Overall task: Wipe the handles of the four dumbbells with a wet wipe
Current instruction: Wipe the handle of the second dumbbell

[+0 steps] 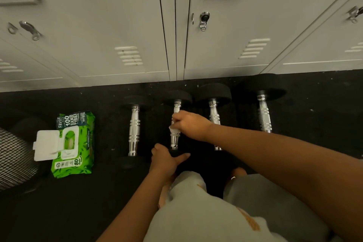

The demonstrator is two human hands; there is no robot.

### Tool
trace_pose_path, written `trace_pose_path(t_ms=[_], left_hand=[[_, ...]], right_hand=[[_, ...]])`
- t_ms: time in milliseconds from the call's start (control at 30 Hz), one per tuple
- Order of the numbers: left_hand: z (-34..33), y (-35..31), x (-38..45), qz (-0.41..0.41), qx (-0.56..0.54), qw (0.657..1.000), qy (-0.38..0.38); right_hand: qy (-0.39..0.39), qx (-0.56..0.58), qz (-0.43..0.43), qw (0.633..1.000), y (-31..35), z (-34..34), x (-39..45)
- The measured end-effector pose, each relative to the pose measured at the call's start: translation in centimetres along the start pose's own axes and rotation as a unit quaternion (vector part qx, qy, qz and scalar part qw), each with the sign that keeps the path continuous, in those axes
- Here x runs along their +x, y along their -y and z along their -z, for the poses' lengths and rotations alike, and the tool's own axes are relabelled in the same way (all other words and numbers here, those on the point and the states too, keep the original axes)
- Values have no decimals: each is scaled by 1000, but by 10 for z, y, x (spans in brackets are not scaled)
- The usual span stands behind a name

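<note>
Several black dumbbells with chrome handles lie side by side on the dark floor below the lockers. My right hand [188,124] grips a white wet wipe [172,128] around the chrome handle of the second dumbbell [175,137] from the left. My left hand [167,158] rests on that dumbbell's near black head, thumb spread to the right. The leftmost dumbbell [134,129], the third dumbbell [214,112] and the rightmost dumbbell [264,114] lie untouched. My right forearm crosses over the third handle's near end.
A green wet-wipe pack [78,153] with its white lid [47,143] flipped open lies on the floor at the left. A black mesh object [13,159] sits at the far left edge. Grey lockers [125,25] stand right behind the dumbbells. My knees fill the bottom.
</note>
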State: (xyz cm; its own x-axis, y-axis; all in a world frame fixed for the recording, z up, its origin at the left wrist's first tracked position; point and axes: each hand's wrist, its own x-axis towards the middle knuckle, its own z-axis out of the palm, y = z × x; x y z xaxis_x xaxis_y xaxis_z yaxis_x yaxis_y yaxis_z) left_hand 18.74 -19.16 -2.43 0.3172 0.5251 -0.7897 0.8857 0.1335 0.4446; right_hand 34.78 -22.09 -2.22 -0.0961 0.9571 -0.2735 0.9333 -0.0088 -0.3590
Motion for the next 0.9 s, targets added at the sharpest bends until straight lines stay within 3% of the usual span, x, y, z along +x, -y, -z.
trace_pose_path(t_ms=[167, 333, 500, 633, 800, 900], left_hand=[[1, -1, 1, 8, 0, 1000, 4], [1, -1, 2, 9, 10, 1000, 5], [2, 2, 3, 6, 24, 1000, 6], [1, 4, 4, 0, 16, 1000, 4], [3, 5, 8, 14, 22, 1000, 8], [2, 5, 8, 8, 27, 1000, 7]], right_hand=[[49, -1, 67, 997, 12, -5, -7], [15, -23, 15, 1000, 3, 3, 1], [44, -23, 69, 996, 11, 1, -5], [-8, -16, -20, 1000, -2, 9, 7], [40, -31, 77, 996, 21, -2, -1], [4, -17, 0, 1000, 7, 10, 10]])
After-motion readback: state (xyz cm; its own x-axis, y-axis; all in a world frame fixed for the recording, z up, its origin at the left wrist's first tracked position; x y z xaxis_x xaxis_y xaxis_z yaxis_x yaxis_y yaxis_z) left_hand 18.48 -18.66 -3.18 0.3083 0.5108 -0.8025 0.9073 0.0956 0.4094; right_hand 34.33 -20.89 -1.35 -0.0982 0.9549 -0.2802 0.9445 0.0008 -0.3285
